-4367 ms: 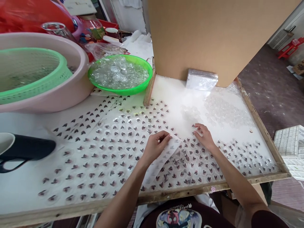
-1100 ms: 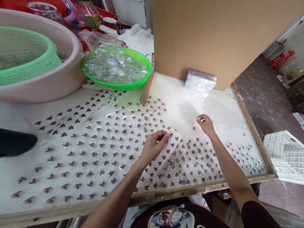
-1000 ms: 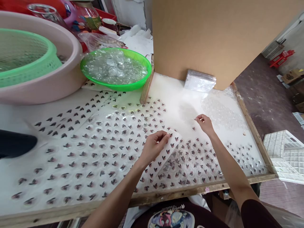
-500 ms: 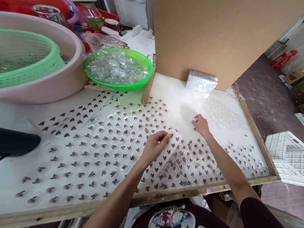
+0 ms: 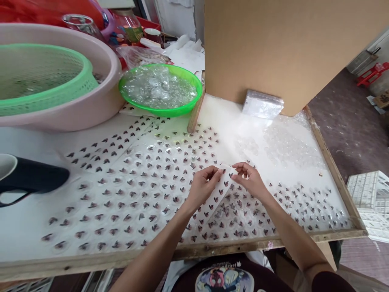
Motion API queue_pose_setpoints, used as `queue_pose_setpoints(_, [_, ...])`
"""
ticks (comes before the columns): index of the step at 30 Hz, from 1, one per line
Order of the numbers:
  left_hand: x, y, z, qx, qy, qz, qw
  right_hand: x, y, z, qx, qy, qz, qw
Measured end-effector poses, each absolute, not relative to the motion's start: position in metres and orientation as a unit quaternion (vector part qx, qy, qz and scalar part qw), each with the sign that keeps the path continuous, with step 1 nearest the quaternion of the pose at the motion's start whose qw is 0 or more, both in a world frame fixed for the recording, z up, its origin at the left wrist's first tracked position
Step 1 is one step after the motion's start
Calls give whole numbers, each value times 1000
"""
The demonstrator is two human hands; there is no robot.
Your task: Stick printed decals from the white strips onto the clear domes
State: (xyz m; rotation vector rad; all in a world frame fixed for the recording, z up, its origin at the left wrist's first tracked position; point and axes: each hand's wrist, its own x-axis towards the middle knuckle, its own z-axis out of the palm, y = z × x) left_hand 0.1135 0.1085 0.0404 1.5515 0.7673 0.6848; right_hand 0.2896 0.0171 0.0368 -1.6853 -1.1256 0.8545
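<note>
A white sticker sheet (image 5: 217, 196) with rows of small dark-and-pink printed motifs is pinched at its upper edge by my left hand (image 5: 204, 185). At the sheet's top right corner, my right hand (image 5: 249, 179) has thumb and fingers pressed together. Whether it grips the corner or a single sticker is too small to tell. Beneath both hands, the white tabletop (image 5: 225, 142) carries many clear round discs (image 5: 133, 215) bearing the same motif. Plain clear discs (image 5: 285, 144) lie in a patch farther right.
A green bowl (image 5: 199, 91) of clear discs stands behind, beside a pink basin (image 5: 106, 105) holding a green colander (image 5: 86, 81). A dark mug (image 5: 39, 176) lies at left. A cardboard sheet (image 5: 273, 48) rises at the back, with a clear-wrapped stack (image 5: 263, 104) before it. Wooden strips (image 5: 334, 170) edge the table.
My right hand has moved left and nearer, from the plain discs to the sticker sheet's corner. My left hand still holds the sheet. The view has shifted slightly left.
</note>
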Motion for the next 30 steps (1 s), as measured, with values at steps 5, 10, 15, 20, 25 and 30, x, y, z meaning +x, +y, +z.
queue_pose_setpoints(5, [114, 108, 38, 669, 327, 297, 597, 276, 16, 42, -671, -445, 362, 470])
queue_pose_setpoints(10, [113, 110, 36, 662, 312, 296, 614, 278, 13, 46, -668, -477, 384, 422])
queue_pose_setpoints(15, [113, 111, 35, 666, 319, 306, 601, 271, 13, 50, -687, -487, 280, 460])
queue_pose_setpoints(20, [113, 111, 35, 679, 326, 308, 582, 273, 13, 51, -694, -516, 194, 463])
queue_pose_setpoints(25, [112, 110, 37, 678, 333, 307, 579, 274, 12, 50, -701, -520, 204, 443])
queue_pose_setpoints(30, [113, 109, 38, 682, 337, 310, 571, 272, 10, 52, -698, -512, 195, 462])
